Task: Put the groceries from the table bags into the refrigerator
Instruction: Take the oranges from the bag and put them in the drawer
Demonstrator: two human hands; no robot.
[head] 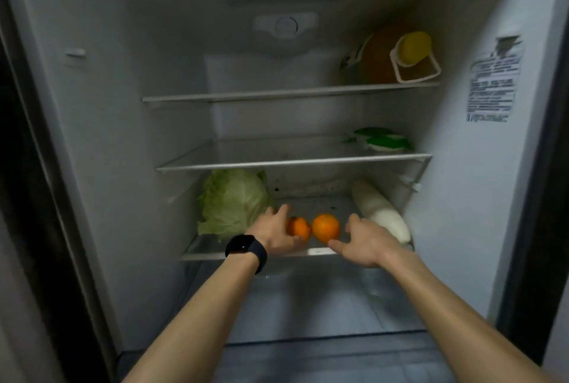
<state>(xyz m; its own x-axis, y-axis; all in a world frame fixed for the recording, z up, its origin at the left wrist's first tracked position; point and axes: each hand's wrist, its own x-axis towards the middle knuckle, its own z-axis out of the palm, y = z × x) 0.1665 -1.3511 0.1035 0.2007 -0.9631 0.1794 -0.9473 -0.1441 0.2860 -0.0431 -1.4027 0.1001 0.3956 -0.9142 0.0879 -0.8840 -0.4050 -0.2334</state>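
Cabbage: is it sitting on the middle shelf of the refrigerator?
No. The cabbage sits on the lowest shelf, at its left end beside the two oranges, below the middle shelf.

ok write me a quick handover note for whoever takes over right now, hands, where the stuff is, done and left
Left hand: at the bottom shelf, fingers loosely around the left orange; grip not clearly closed.
Right hand: open, thumb touching the right orange, which sits on the shelf.
Already in the fridge: cabbage at the left of the bottom shelf, white radish at the right, both oranges between them. A green and white packet lies on the middle shelf, a bottle with a yellow cap on its side on the top shelf.
Left: let go of the oranges, then go back to the table bags, which are out of view, so what remains is unknown.
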